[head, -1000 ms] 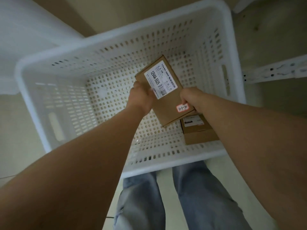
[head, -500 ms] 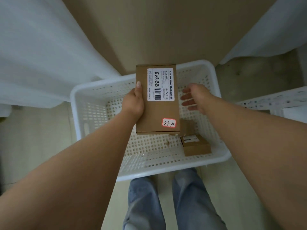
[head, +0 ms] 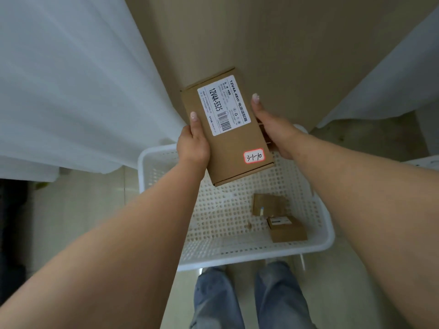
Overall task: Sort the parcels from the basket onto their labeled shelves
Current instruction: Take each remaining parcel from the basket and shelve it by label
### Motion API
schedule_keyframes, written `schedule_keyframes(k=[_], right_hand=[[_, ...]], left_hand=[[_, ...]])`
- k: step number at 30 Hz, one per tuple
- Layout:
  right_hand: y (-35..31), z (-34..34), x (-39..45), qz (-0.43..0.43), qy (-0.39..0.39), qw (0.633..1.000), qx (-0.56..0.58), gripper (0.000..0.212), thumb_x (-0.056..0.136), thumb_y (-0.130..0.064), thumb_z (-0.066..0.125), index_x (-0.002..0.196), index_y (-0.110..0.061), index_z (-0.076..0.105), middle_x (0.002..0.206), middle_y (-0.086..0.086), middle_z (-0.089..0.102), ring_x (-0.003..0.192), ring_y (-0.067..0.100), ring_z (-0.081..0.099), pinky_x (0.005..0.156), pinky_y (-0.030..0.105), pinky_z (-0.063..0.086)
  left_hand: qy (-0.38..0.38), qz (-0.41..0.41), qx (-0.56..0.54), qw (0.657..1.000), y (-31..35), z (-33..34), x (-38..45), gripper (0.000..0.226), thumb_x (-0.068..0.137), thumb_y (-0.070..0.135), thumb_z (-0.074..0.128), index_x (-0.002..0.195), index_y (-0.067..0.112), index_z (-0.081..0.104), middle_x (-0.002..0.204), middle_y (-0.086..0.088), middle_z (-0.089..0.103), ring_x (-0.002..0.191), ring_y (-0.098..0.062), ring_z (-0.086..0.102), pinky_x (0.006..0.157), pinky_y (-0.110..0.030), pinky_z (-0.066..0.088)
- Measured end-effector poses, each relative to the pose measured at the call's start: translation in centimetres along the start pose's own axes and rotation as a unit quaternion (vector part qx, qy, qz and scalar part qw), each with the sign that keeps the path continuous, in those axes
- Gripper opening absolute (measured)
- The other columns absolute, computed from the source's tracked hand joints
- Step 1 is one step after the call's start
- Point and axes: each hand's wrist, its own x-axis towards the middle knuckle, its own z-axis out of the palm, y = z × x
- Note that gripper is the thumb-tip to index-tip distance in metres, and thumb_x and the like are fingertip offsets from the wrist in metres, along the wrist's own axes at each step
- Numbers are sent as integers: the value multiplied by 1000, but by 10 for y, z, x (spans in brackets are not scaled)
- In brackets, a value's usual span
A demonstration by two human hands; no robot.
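A flat brown parcel [head: 234, 143] with a white printed label and a small red-edged sticker reading 3-1-10 is held up above the white perforated basket [head: 318, 245]. My left hand [head: 193, 144] grips its left edge. On the right edge my right hand [head: 273, 129] presses, fingers stretched along the side. Two small brown parcels remain in the basket at the lower right: one [head: 287, 230] with a white label, another [head: 267, 205] just behind it.
The basket stands on a pale tiled floor [head: 83, 210]. White sheets [head: 71, 79] hang at left and right, with a tan wall [head: 273, 43] between them. A white shelf edge [head: 425, 161] shows at far right. My legs in jeans [head: 249, 298] are below.
The parcel has come up out of the basket and risen well above it. My right hand, which had let go half a second ago, now holds its right edge again.
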Motion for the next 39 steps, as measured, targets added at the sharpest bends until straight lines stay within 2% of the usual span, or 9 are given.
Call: schedule_keyframes(k=[8,14,17,20,22,25,27,34,39], right_hand=[[-16,2,-8,-23,-4,1000,-1,61,75,-81,48,95,-29,74,87,-8,76,79,8,73,68,26,52],[-26,-19,-35,-30,97,995,4,48,87,-69,46,85,-28,71,94,-6,74,89,17,70,83,32,53],[-36,-43,-67,-21,145,989,20,46,92,-63,45,82,-26,70,90,-4,73,80,14,69,77,30,53],[-70,-74,-113,-17,206,978,32,57,90,-66,43,102,-18,71,97,2,72,89,21,69,84,35,53],[-99,-92,-149,-33,258,965,33,64,90,-67,40,110,-13,69,106,9,70,97,27,67,91,41,52],[-134,-111,-213,-86,329,940,28,62,94,-65,35,94,-14,71,96,6,71,84,21,67,76,32,53],[-154,-121,-255,-107,368,924,9,70,95,-65,30,95,-9,71,95,9,71,85,23,67,79,34,54],[-228,-149,-384,-193,429,883,0,78,95,-64,24,109,-2,68,103,17,70,94,32,68,91,48,53],[-254,-148,-461,-221,471,854,-8,74,96,-63,25,100,-4,70,94,12,70,85,24,66,78,33,52]], left_hand=[[6,33,-7,999,22,-9,-1,49,98,57,25,107,19,55,94,9,61,99,-19,57,89,-33,46],[-55,76,94,991,57,-5,-21,52,98,56,27,100,12,55,98,-3,60,103,-27,58,92,-39,47],[-118,114,166,972,95,3,-41,59,99,52,30,107,3,61,110,-16,63,104,-34,58,91,-38,48],[-147,184,192,953,152,8,-70,61,100,50,30,102,1,65,108,-18,65,95,-33,59,77,-31,43],[-152,248,194,937,191,9,-97,60,100,50,28,102,2,65,106,-17,64,90,-31,56,75,-30,39],[-156,353,188,903,238,7,-144,54,101,48,26,95,7,60,95,-9,60,92,-28,54,75,-32,37],[-149,411,193,879,269,3,-176,50,101,47,24,86,10,55,84,-3,54,86,-24,50,73,-31,33],[-132,540,158,816,364,-20,-271,49,102,45,24,79,12,51,90,-15,61,83,-30,51,70,-31,31],[-138,577,125,796,402,-47,-332,54,102,45,25,70,10,51,75,-6,55,75,-26,50,67,-31,35]])
